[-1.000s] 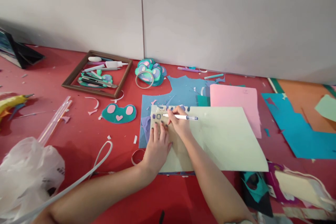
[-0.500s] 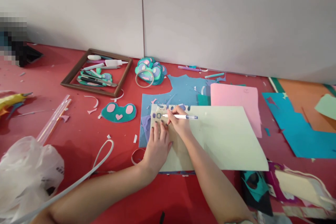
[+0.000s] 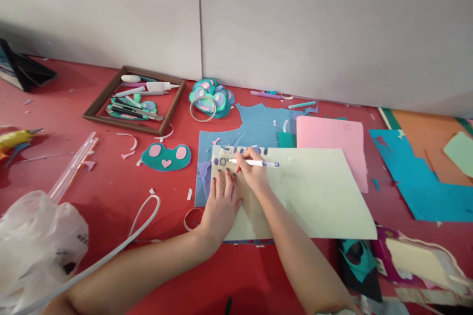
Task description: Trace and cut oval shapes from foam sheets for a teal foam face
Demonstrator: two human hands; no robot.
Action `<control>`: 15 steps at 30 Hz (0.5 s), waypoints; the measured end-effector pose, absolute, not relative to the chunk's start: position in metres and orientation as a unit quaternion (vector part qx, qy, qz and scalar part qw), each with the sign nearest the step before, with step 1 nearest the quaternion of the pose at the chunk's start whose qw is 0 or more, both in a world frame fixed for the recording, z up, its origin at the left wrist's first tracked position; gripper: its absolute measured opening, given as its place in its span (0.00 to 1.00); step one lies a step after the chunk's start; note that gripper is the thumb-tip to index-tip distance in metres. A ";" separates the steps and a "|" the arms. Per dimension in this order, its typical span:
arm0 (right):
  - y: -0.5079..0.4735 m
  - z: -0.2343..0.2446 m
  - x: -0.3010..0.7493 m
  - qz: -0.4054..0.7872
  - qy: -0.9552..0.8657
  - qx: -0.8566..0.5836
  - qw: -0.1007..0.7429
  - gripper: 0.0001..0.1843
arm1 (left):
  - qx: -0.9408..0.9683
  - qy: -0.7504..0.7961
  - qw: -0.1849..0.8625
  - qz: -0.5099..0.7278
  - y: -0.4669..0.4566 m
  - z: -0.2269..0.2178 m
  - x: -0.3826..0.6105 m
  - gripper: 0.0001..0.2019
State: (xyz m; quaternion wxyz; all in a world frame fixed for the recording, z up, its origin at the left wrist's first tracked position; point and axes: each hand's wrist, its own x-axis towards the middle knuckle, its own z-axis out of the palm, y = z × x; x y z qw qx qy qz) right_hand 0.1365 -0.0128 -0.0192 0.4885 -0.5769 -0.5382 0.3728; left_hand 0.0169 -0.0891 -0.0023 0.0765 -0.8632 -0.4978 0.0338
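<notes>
My right hand (image 3: pixel 252 173) is closed round a white pen (image 3: pixel 254 163), whose tip rests on a small stencil-like card (image 3: pixel 226 161) with cut-out shapes. My left hand (image 3: pixel 220 200) lies flat beside it, fingers stretched out and pressing the card down. The card sits on the left corner of a pale green sheet (image 3: pixel 318 192), which overlaps a blue sheet (image 3: pixel 254 130) and a pink sheet (image 3: pixel 330 140).
A wooden frame (image 3: pixel 96 108) holds cutters and pens at the back left. A tape ring (image 3: pixel 203 109) leans on teal paper flowers. A teal piece with pink spots (image 3: pixel 166 156), clear sticks (image 3: pixel 74 167), a plastic bag (image 3: pixel 37 241) and teal and orange sheets (image 3: pixel 428 177) lie around.
The view has shifted slightly downward. Both hands stay on the card, with the pen tip nearly where it was.
</notes>
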 end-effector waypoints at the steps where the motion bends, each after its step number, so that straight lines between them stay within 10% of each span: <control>1: -0.013 -0.019 0.136 0.371 -0.537 -0.577 0.491 0.17 | -0.863 -0.499 0.073 0.036 -0.089 -0.002 0.017 0.25; 15: -0.015 -0.020 0.137 0.366 -0.545 -0.578 0.485 0.18 | -0.862 -0.506 0.020 0.024 -0.088 -0.001 0.017 0.25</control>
